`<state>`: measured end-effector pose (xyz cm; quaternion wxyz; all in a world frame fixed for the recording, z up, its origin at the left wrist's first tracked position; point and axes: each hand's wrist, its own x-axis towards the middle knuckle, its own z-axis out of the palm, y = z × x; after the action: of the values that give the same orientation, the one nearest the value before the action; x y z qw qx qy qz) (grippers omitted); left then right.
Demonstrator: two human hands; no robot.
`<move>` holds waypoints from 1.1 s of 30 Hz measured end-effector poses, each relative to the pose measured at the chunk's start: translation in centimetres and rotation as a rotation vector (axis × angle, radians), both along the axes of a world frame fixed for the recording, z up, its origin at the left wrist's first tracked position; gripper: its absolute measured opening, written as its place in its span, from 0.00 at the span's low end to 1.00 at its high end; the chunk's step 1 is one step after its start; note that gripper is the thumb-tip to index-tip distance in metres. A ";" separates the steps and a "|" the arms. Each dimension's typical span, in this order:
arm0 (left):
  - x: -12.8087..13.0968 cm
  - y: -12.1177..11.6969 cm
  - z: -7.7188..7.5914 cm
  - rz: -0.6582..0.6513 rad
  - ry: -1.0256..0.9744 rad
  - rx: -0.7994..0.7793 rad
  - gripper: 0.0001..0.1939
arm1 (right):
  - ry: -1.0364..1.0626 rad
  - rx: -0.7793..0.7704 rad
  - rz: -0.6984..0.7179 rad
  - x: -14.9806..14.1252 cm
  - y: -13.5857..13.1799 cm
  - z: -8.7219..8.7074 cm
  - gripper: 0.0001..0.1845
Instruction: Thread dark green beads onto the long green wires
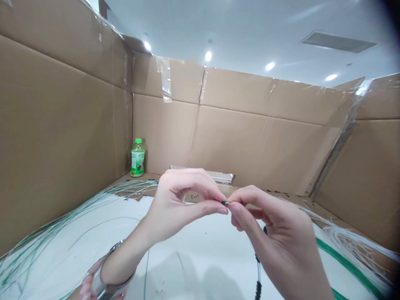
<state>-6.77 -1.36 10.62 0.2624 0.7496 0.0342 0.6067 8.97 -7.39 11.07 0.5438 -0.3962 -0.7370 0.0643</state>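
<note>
Dark-green cord tip pinched between fingers of left hand and right hand, above white surface, centre. Light, thin, flexible; hold close to tip. Black knotted cord hangs below right hand.

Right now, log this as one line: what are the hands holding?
hands: left hand, right hand | held: small green tip | below: black braided cord

A plastic bottle stands in the far left corner of a cardboard enclosure, behind a white tabletop. Wire bundles lie on the tabletop at left and right, with the left hand and right hand meeting between them.
</note>
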 end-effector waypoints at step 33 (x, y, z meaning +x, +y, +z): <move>-0.3 -1.0 0.0 0.198 0.129 0.057 0.03 | -0.022 0.098 -0.023 0.8 0.3 -0.2 0.08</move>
<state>-7.09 -2.40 10.66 0.1768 0.7873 0.1074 0.5808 9.80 -7.06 10.84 0.5553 -0.3781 -0.7405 0.0175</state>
